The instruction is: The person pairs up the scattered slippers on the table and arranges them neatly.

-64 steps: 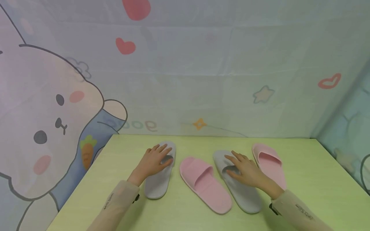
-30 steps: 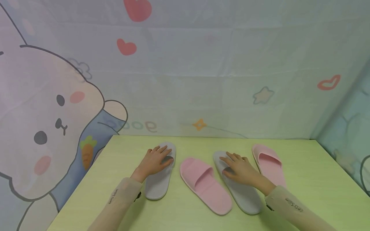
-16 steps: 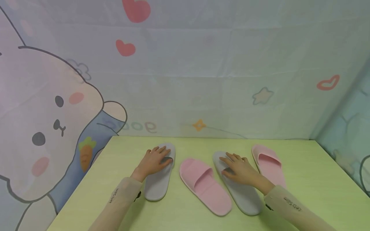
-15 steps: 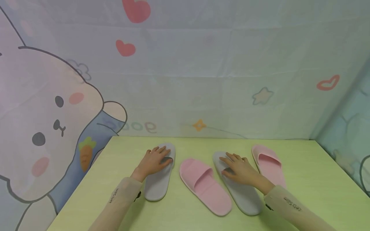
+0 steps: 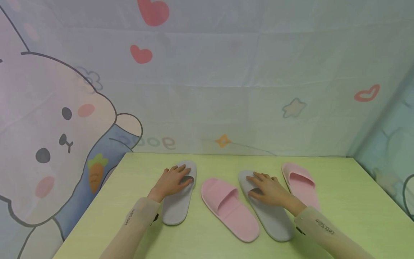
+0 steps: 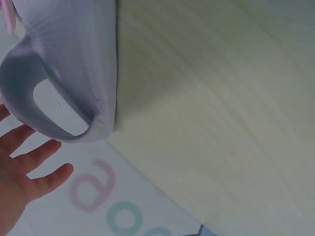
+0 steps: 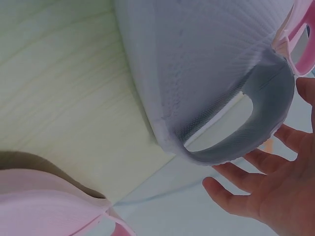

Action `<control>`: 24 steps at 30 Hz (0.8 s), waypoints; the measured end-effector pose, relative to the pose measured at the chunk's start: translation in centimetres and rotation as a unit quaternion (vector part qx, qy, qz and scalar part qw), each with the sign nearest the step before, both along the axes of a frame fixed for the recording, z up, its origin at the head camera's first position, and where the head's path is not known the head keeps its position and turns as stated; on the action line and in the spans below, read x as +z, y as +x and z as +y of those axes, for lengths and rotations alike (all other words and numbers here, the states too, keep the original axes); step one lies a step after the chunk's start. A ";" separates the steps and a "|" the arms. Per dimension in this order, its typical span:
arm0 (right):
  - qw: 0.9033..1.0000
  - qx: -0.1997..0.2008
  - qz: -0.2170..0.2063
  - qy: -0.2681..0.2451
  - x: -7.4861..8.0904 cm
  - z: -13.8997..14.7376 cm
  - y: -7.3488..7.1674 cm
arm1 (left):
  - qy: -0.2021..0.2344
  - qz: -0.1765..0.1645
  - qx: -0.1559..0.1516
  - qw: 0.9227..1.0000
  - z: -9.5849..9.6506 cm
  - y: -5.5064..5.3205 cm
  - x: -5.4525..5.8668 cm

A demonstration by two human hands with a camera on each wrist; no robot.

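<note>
My left hand [image 5: 170, 182] rests on the strap of the left grey slipper [image 5: 176, 211], which lies toe-away on the table. In the left wrist view, the fingers of the left hand [image 6: 22, 172] are spread and loosely bent along the slipper's strap [image 6: 24, 96]. Over the strap of the other grey slipper [image 5: 277, 223], my right hand [image 5: 271, 191] lies with fingers spread. The right wrist view has the right hand [image 7: 275, 184] with its fingertips at the edge of that strap [image 7: 275, 93]. Neither hand visibly curls round a slipper.
One pink slipper [image 5: 238, 221] lies slanted between the two grey ones. A second pink slipper [image 5: 305, 192] sits right of the right hand, partly hidden by the forearm. The yellow-green table [image 5: 352, 201] ends at a printed cloth backdrop [image 5: 207, 72].
Over the first second, my right hand shifted slightly left and settled lower on its grey slipper. Since then both hands have stayed nearly still, and the slippers keep their places.
</note>
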State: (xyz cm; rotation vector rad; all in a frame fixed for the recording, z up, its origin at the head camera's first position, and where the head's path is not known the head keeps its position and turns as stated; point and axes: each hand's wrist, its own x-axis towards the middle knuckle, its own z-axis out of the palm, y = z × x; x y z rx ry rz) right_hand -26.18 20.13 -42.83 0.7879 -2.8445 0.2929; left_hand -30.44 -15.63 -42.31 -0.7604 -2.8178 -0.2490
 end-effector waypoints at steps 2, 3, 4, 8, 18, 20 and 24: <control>1.000 -0.001 -0.002 -0.002 0.0 0.0 0.0 | -0.004 -0.003 -0.001 1.000 0.0 -0.2 -0.1; 1.000 -0.001 -0.003 -0.003 -0.1 0.0 0.0 | -0.005 -0.006 -0.001 1.000 0.1 -0.3 -0.1; 1.000 -0.001 -0.004 -0.004 -0.1 0.0 -0.1 | -0.005 -0.009 -0.001 1.000 0.1 -0.4 -0.2; 1.000 0.000 -0.006 -0.007 -0.2 -0.1 -0.1 | -0.013 -0.014 -0.001 1.000 0.2 -0.8 -0.3; 1.000 -0.001 -0.002 -0.008 -0.5 -0.1 -0.3 | -0.028 0.016 -0.011 0.999 0.9 -1.6 -0.5; 1.000 -0.003 -0.007 -0.009 -0.5 -0.1 -0.4 | -0.027 0.012 -0.010 1.000 1.0 -1.7 -0.6; 1.000 -0.003 -0.014 -0.012 -0.5 -0.1 -0.5 | -0.028 -0.005 -0.001 1.000 1.1 -1.8 -0.7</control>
